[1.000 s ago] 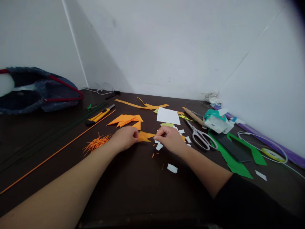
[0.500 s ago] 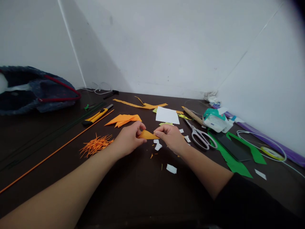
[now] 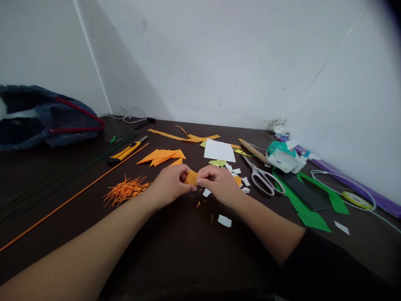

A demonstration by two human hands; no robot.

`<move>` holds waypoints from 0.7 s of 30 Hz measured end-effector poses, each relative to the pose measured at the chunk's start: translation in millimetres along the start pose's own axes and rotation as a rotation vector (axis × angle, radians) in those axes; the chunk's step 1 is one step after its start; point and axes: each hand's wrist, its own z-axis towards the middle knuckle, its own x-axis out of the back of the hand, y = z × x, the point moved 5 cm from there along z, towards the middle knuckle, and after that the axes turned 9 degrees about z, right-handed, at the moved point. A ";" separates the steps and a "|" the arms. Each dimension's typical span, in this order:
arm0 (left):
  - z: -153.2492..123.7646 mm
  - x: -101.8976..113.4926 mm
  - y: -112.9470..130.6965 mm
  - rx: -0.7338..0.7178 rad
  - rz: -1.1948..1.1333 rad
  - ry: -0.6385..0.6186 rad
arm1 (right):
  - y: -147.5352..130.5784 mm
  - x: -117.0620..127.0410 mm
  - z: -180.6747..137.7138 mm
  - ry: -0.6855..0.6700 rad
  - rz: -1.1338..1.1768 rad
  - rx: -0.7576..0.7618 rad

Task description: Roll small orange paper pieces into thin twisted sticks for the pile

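Between my two hands is a small piece of orange paper (image 3: pixel 191 178). My left hand (image 3: pixel 171 184) pinches its left side between thumb and fingers. The fingers of my right hand (image 3: pixel 218 184) are closed on its right end and hide that tip. Cut orange paper pieces (image 3: pixel 164 156) lie in a fanned stack just beyond my left hand. To the left of that hand is a pile of thin orange strips (image 3: pixel 125 190). White paper scraps (image 3: pixel 224 220) and tiny orange bits lie around and below my right hand.
Scissors (image 3: pixel 265 179) lie right of my right hand, near a dark phone (image 3: pixel 302 190) on green paper (image 3: pixel 313 217). A yellow utility knife (image 3: pixel 128 152) and a long orange stick (image 3: pixel 78 195) are at left. Behind the hands lies a white paper square (image 3: pixel 219 150).
My hands have drawn closer together and the right one has shifted slightly left. Less of the orange paper shows between them, and more white scraps are visible behind the right hand.
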 end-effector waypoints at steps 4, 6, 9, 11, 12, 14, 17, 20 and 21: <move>-1.2 3.2 -0.3 -0.004 -0.157 0.010 | 1.1 3.6 0.7 0.013 -0.022 0.010; -1.8 4.3 1.2 -0.007 -0.161 0.026 | 0.9 4.0 0.6 0.012 -0.006 0.038; -2.9 2.4 3.6 -0.006 -0.148 0.031 | -2.0 6.0 0.1 0.057 0.032 0.119; -3.9 -0.3 5.1 -0.010 -0.165 0.037 | -5.2 7.5 -0.6 0.092 0.039 0.173; -4.5 -2.0 6.0 -0.014 -0.186 0.037 | -7.1 8.0 -1.1 0.105 0.033 0.197; -5.8 -6.0 8.0 -0.022 -0.239 0.026 | -11.3 8.3 -2.2 0.116 0.007 0.242; -7.7 -11.3 10.7 -0.021 -0.334 -0.005 | -16.5 7.8 -3.7 0.123 -0.026 0.297; -9.1 -14.8 12.6 -0.016 -0.427 -0.035 | -15.5 7.8 -3.3 0.135 0.014 0.284; -9.5 -15.3 13.1 -0.020 -0.442 -0.040 | -13.7 8.0 -2.8 0.138 0.048 0.264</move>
